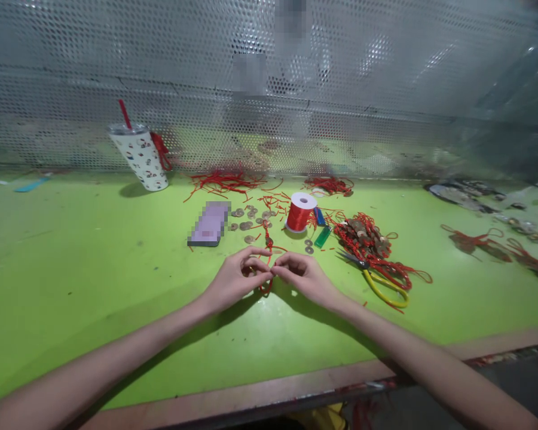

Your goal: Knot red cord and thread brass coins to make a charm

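Observation:
Over the green table, my left hand (235,278) and my right hand (308,279) meet fingertip to fingertip, each closed in a pinch. Between them is a red cord (265,291), its loop hanging below the fingers. Just beyond the fingers, a knotted part of the cord carries a coin (269,243). My fingers hide the exact grip. Loose holed coins (246,226) lie past my left hand. A spool of red cord (299,216) stands beyond my right hand, with two more coins (309,250) near its base.
Yellow-handled scissors (385,291) lie right of my hands, against a pile of corded coins (363,236). A green lighter (323,237) and a blue one (319,217) are by the spool. A phone (210,223), tumbler (141,158) and red cord scraps (226,181) sit farther back.

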A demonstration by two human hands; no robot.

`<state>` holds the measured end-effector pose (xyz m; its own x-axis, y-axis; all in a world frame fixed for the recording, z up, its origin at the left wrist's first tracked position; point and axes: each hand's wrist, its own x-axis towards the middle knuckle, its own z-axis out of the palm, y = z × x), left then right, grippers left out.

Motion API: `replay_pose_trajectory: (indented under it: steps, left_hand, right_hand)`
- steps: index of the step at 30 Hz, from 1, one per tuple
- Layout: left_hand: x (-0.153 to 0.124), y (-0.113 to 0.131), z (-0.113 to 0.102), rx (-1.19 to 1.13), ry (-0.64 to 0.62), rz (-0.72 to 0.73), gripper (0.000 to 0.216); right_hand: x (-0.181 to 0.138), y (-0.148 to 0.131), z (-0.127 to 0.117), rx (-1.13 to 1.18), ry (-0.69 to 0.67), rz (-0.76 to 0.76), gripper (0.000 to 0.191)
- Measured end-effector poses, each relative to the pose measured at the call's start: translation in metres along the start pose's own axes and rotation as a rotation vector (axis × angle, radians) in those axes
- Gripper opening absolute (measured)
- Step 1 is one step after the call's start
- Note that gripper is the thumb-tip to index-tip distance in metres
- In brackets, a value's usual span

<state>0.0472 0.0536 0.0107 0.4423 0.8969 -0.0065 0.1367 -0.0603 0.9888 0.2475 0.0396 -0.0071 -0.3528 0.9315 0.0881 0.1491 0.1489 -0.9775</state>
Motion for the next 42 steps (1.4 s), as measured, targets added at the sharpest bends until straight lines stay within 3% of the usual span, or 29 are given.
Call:
replay_pose_trajectory:
  steps: [6, 13, 31, 42]
  left_hand:
    - [-0.004, -0.006, 0.004, 0.048, 0.059, 0.063, 0.043]
    - [-0.006, -0.005, 0.008, 0.133, 0.060, 0.095, 0.047]
    - [-0.006, -0.011, 0.009, 0.200, 0.040, 0.216, 0.045]
    - [-0.007, -0.008, 0.009, 0.217, 0.056, 0.226, 0.045]
  right_hand:
    - [0.001, 0.000, -0.006, 0.050, -0.031, 0.058, 0.032]
    - [0.003, 0.004, -0.007, 0.328, -0.045, 0.104, 0.037]
    - [0.005, 0.009, -0.001, 0.454, -0.198, 0.114, 0.040]
    - [0.006, 0.018, -0.004, 0.475, -0.158, 0.167, 0.040]
